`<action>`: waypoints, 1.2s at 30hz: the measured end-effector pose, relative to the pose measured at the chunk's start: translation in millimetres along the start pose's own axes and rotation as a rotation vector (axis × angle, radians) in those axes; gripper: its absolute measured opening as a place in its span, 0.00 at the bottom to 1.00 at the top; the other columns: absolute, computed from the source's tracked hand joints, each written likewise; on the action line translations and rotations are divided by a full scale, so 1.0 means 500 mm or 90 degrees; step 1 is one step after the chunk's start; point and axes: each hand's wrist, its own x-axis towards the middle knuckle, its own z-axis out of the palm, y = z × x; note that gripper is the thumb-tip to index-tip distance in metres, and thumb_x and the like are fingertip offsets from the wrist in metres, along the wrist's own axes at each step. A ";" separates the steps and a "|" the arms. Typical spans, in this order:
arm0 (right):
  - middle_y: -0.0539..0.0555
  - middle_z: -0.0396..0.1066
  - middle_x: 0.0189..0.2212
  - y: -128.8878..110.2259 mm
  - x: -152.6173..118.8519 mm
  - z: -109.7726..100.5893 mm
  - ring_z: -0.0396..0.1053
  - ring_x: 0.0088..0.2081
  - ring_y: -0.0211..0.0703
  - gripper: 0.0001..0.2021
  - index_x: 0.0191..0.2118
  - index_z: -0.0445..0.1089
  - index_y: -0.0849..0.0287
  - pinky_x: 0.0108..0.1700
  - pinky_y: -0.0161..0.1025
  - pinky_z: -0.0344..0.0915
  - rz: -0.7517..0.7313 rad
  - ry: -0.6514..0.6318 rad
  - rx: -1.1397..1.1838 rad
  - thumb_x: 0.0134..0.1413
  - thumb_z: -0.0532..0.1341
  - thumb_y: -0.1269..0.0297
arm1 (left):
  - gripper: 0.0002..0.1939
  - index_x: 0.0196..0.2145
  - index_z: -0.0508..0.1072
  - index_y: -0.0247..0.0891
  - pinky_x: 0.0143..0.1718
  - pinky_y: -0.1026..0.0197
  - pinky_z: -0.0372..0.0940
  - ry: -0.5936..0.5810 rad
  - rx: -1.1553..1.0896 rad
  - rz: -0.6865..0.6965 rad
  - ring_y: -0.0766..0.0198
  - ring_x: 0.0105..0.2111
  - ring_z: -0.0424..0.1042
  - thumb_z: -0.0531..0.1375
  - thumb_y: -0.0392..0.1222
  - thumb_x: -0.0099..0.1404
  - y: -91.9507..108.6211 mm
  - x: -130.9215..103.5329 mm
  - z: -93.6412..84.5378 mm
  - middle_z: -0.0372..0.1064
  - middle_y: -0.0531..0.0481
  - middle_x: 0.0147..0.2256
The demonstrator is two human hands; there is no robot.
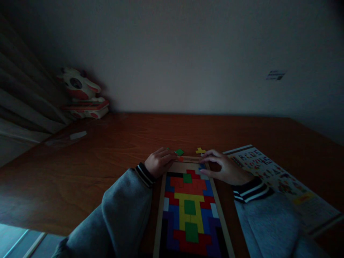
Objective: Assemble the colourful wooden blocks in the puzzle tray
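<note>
A wooden puzzle tray [220, 215] lies lengthwise in front of me, filled with flat blocky pieces in red, orange, yellow, green, blue, purple, white and black. At its far left corner is my left hand [160, 162], fingers close together, the tips at a small orange puzzle piece [180, 158] over the far rim. Over the far right corner reaches my right hand [223, 167], thumb and fingers apart. A blue piece [202, 167] lies between its thumb and forefinger, inside the tray. Bare tray bottom [178, 167] shows at the far end.
Beyond the tray lie a green piece [179, 152] and a yellow piece [199, 151] on the brown wooden table [129, 143]. A printed pattern sheet [268, 172] lies at the right. A red and white toy [83, 93] stands by the curtain [24, 93].
</note>
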 end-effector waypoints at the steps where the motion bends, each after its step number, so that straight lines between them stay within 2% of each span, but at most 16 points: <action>1: 0.55 0.70 0.45 -0.001 0.001 0.002 0.70 0.49 0.51 0.14 0.41 0.77 0.49 0.53 0.51 0.67 -0.010 0.016 0.002 0.58 0.61 0.49 | 0.11 0.42 0.75 0.39 0.46 0.57 0.71 -0.002 0.001 0.006 0.63 0.41 0.75 0.53 0.37 0.71 0.001 0.001 -0.001 0.77 0.45 0.43; 4: 0.55 0.72 0.41 -0.003 0.006 0.008 0.72 0.45 0.48 0.15 0.38 0.77 0.51 0.48 0.47 0.69 -0.035 0.076 0.007 0.65 0.55 0.53 | 0.10 0.42 0.76 0.39 0.45 0.57 0.69 -0.001 0.020 0.024 0.62 0.40 0.73 0.54 0.36 0.71 0.004 0.004 -0.002 0.76 0.46 0.43; 7: 0.55 0.74 0.38 -0.001 0.010 0.010 0.73 0.40 0.46 0.16 0.37 0.75 0.54 0.44 0.44 0.69 -0.020 0.133 0.012 0.66 0.52 0.53 | 0.08 0.41 0.76 0.40 0.42 0.58 0.68 0.033 0.045 0.023 0.62 0.38 0.72 0.56 0.36 0.70 0.009 0.005 -0.003 0.75 0.46 0.42; 12: 0.57 0.77 0.35 0.020 0.009 0.005 0.75 0.34 0.49 0.16 0.41 0.71 0.56 0.38 0.44 0.68 0.145 0.240 -0.026 0.65 0.51 0.51 | 0.06 0.38 0.77 0.41 0.38 0.60 0.68 0.070 0.055 0.016 0.63 0.34 0.68 0.59 0.38 0.68 0.015 0.005 0.000 0.72 0.47 0.36; 17: 0.57 0.77 0.28 0.042 0.005 0.005 0.75 0.30 0.52 0.18 0.38 0.71 0.57 0.32 0.45 0.66 0.265 0.227 -0.109 0.64 0.50 0.51 | 0.06 0.40 0.76 0.39 0.39 0.60 0.70 0.046 0.022 0.030 0.64 0.34 0.71 0.58 0.37 0.69 0.014 0.004 0.005 0.73 0.47 0.36; 20: 0.58 0.77 0.30 0.042 0.005 0.007 0.75 0.30 0.52 0.19 0.38 0.72 0.57 0.32 0.45 0.66 0.259 0.245 -0.148 0.63 0.51 0.50 | 0.06 0.40 0.76 0.38 0.40 0.61 0.71 0.054 0.002 0.042 0.65 0.35 0.73 0.58 0.37 0.70 0.016 0.005 0.009 0.74 0.47 0.36; 23: 0.59 0.77 0.34 0.024 0.010 0.009 0.74 0.34 0.50 0.18 0.39 0.73 0.57 0.36 0.45 0.68 0.170 0.290 -0.124 0.63 0.53 0.49 | 0.06 0.37 0.76 0.37 0.39 0.62 0.71 0.080 0.004 0.047 0.65 0.34 0.73 0.59 0.38 0.69 0.024 0.009 0.012 0.74 0.48 0.34; 25: 0.57 0.77 0.36 0.000 0.013 0.016 0.75 0.36 0.48 0.16 0.40 0.73 0.56 0.39 0.43 0.69 0.100 0.257 -0.046 0.63 0.54 0.50 | 0.05 0.36 0.76 0.38 0.36 0.62 0.70 0.096 0.021 0.031 0.65 0.31 0.72 0.60 0.39 0.68 0.033 0.014 0.013 0.73 0.49 0.32; 27: 0.54 0.78 0.36 -0.031 0.015 0.028 0.75 0.36 0.45 0.15 0.41 0.74 0.54 0.40 0.41 0.70 0.062 0.172 0.049 0.64 0.55 0.51 | 0.04 0.35 0.77 0.39 0.34 0.62 0.70 0.116 0.043 0.013 0.65 0.30 0.71 0.62 0.39 0.66 0.045 0.019 0.013 0.73 0.50 0.31; 29: 0.53 0.78 0.35 -0.063 0.018 0.044 0.75 0.33 0.43 0.14 0.44 0.73 0.53 0.36 0.39 0.71 0.057 0.109 0.143 0.64 0.56 0.52 | 0.03 0.34 0.77 0.40 0.34 0.62 0.69 0.132 0.057 0.017 0.65 0.31 0.70 0.63 0.39 0.65 0.056 0.024 0.011 0.73 0.50 0.31; 30: 0.53 0.78 0.35 -0.078 0.019 0.053 0.75 0.31 0.43 0.14 0.46 0.73 0.53 0.33 0.38 0.71 0.061 0.103 0.205 0.63 0.57 0.51 | 0.03 0.34 0.77 0.40 0.34 0.62 0.70 0.135 0.060 0.024 0.65 0.31 0.71 0.63 0.39 0.64 0.061 0.026 0.011 0.74 0.50 0.32; 32: 0.54 0.78 0.39 -0.099 0.023 0.066 0.76 0.36 0.43 0.15 0.48 0.72 0.53 0.36 0.39 0.72 0.060 0.099 0.299 0.62 0.58 0.51 | 0.03 0.34 0.77 0.40 0.35 0.61 0.70 0.133 0.059 0.041 0.64 0.33 0.71 0.63 0.39 0.65 0.067 0.028 0.010 0.75 0.49 0.34; 34: 0.54 0.77 0.43 -0.109 0.025 0.074 0.75 0.42 0.45 0.14 0.46 0.73 0.53 0.43 0.41 0.73 0.050 0.087 0.358 0.61 0.60 0.52 | 0.03 0.35 0.78 0.41 0.36 0.61 0.71 0.130 0.050 0.051 0.64 0.34 0.72 0.63 0.39 0.65 0.070 0.028 0.011 0.76 0.49 0.35; 36: 0.54 0.77 0.43 -0.110 0.026 0.075 0.75 0.44 0.45 0.13 0.43 0.74 0.53 0.45 0.42 0.72 0.058 0.073 0.397 0.60 0.61 0.52 | 0.03 0.37 0.78 0.41 0.35 0.61 0.71 0.140 0.034 0.053 0.64 0.34 0.72 0.63 0.40 0.65 0.068 0.027 0.014 0.76 0.49 0.36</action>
